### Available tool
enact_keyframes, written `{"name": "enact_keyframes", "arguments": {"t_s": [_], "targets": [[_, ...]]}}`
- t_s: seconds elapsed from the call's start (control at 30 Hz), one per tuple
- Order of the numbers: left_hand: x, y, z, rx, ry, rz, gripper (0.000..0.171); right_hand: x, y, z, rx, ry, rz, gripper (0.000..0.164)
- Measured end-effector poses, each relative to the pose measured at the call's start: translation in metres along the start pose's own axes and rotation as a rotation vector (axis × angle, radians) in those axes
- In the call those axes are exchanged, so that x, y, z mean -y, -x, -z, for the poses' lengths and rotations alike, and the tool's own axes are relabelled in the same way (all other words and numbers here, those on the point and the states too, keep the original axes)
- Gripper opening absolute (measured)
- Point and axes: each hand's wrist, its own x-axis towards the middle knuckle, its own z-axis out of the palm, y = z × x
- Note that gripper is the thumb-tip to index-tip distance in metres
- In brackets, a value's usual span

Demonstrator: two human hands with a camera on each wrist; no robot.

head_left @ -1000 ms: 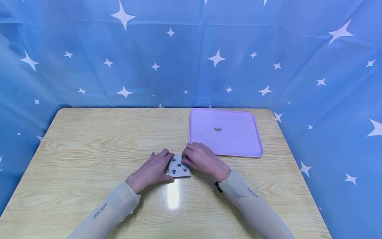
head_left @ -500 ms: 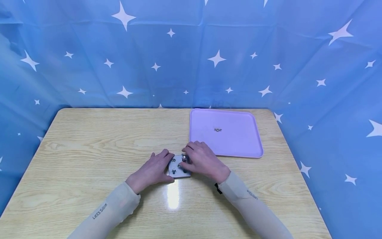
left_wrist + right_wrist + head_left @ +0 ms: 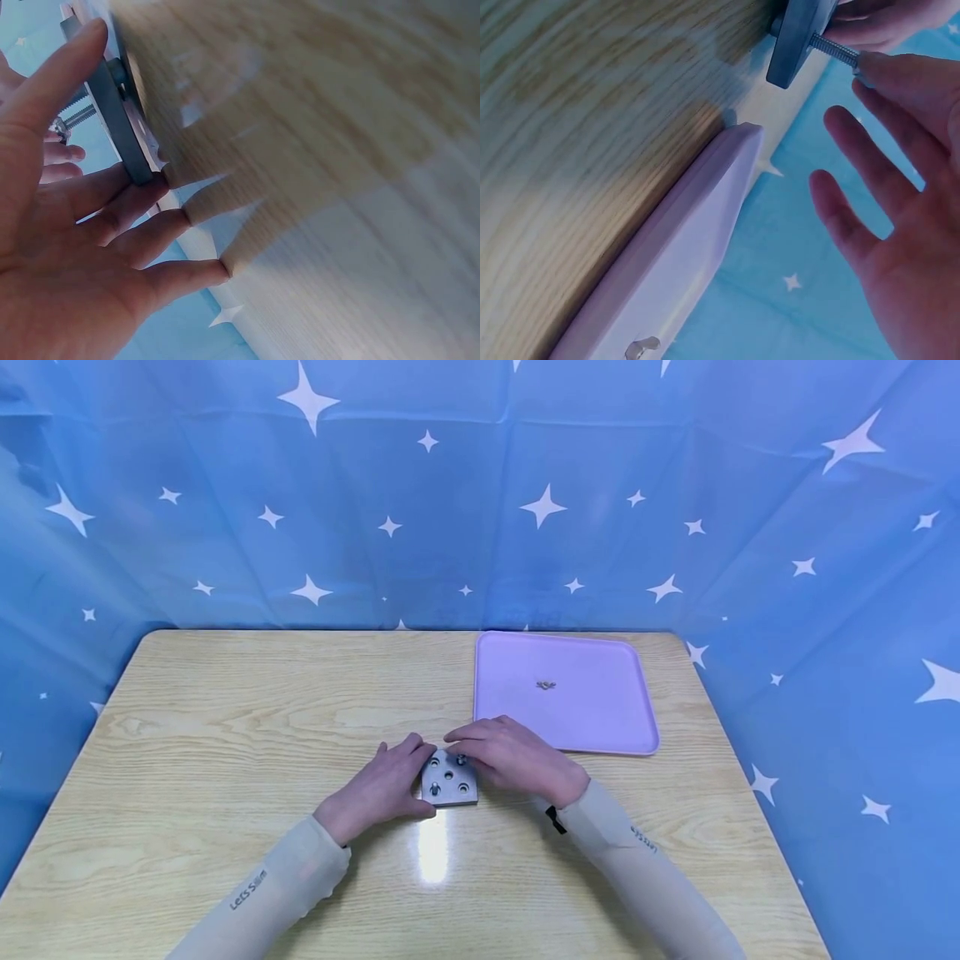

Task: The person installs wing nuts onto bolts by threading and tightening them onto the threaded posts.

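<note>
A grey metal plate (image 3: 448,790) with several round holes lies on the table between both hands. My left hand (image 3: 382,787) grips it from the left, thumb at the near edge and fingertips at the far edge. One bolt (image 3: 435,789) stands in the plate's near-left hole. A second threaded bolt (image 3: 834,50) rises from the far-right corner. My right hand (image 3: 517,762) pinches this bolt's top between thumb and index finger, the other fingers spread apart in the right wrist view. In the left wrist view, short round feet (image 3: 118,71) show under the plate.
A purple tray (image 3: 600,718) sits at the back right, its near-left edge close to my right hand. On it lie small brass-coloured metal pieces (image 3: 546,685). A blue curtain with white stars (image 3: 480,485) hangs behind the wooden table (image 3: 262,693).
The right fingers have shifted on the far-right bolt, the thumb swinging in over the plate and back out again. My left hand and the plate have stayed in place.
</note>
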Motion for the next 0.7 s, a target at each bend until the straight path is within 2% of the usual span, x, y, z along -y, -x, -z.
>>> {"name": "enact_keyframes", "arguments": {"t_s": [0.17, 0.47, 0.7], "targets": [[0.0, 0.001, 0.001, 0.011, -0.002, 0.006, 0.084, -0.001, 0.0, 0.001, 0.004, -0.013, -0.01, 0.023], [-0.001, 0.0, 0.001, 0.002, 0.0, 0.005, 0.084, 0.0, -0.001, -0.005, -0.074, -0.013, -0.02, 0.015], [-0.001, 0.0, 0.0, -0.004, 0.006, 0.002, 0.083, 0.003, -0.002, -0.014, -0.11, 0.012, -0.091, 0.01]]}}
